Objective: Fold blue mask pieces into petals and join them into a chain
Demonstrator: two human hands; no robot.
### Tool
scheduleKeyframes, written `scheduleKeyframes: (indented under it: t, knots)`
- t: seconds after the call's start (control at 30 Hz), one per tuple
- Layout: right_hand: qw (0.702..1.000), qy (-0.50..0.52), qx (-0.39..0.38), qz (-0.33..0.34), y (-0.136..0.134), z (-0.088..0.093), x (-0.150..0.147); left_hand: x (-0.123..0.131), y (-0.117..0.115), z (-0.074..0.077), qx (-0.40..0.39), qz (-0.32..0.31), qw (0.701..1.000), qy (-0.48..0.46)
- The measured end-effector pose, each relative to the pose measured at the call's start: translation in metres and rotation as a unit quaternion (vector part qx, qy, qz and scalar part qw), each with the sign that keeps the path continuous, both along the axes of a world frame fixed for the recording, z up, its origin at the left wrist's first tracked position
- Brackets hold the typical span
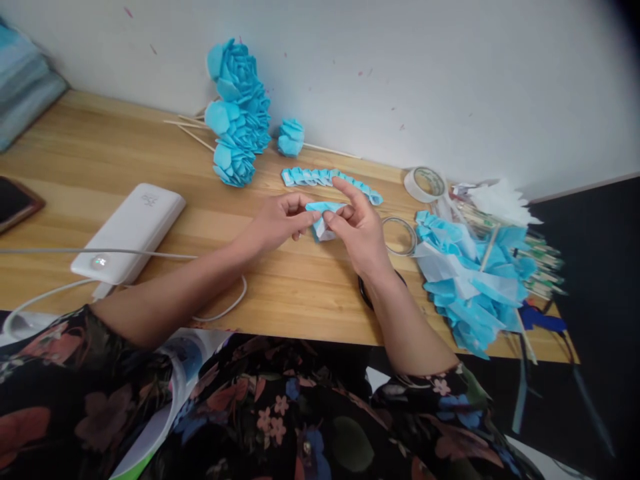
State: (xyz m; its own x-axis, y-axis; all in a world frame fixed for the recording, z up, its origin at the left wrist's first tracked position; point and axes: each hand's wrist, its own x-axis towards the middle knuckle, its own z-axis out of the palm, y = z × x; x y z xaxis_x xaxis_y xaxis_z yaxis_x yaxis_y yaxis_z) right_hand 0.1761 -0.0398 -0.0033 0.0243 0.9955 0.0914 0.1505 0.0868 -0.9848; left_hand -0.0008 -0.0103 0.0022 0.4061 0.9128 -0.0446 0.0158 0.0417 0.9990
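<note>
Blue-and-white folded paper (pixel 324 233) sits near the centre of the frame in the head view, held above the wooden desk (pixel 300 287) between two bare hands. At its left side the left hand (pixel 277 223) has its grip closed in a pinch, thumb over the sheet and fingers behind; the right hand (pixel 361 233) pinches it from the right, that grip also closed on the paper, with its index finger lifted away. The raised fingertip overlaps a row of pleated blue paper strips (pixel 307 177) in the view; whether they touch I cannot tell. Upper centre-left, a cluster of blue paper roses (pixel 237 127) leans by the wall (pixel 350 73), their thin sticks pointing left. Just right of them lies a single blue paper bud (pixel 291 139) on its own stick (pixel 333 151). Right of centre are a white tape roll (pixel 415 189) and, below it, a thinner tape ring (pixel 413 237) near the right hand. Blue and white crepe-like sheets (pixel 470 287) heap at the right. On the left rest a white power bank (pixel 133 227), crossed by a cable (pixel 167 255), and, at the edge, a dark phone (pixel 17 203).
</note>
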Motion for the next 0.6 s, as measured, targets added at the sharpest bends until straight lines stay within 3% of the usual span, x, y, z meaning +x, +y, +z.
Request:
scheduleKeyframes:
  t: [0.3,0.6]
  knots:
    - [0.998,0.023,0.03,0.042,0.0028,-0.0057,0.0034,0.0,0.0035,-0.0019,-0.033,0.011,0.999,-0.015]
    - [0.998,0.052,0.029,-0.007,0.0005,-0.0016,0.0013,-0.0012,0.0016,0.0011,-0.054,0.004,0.999,0.0]
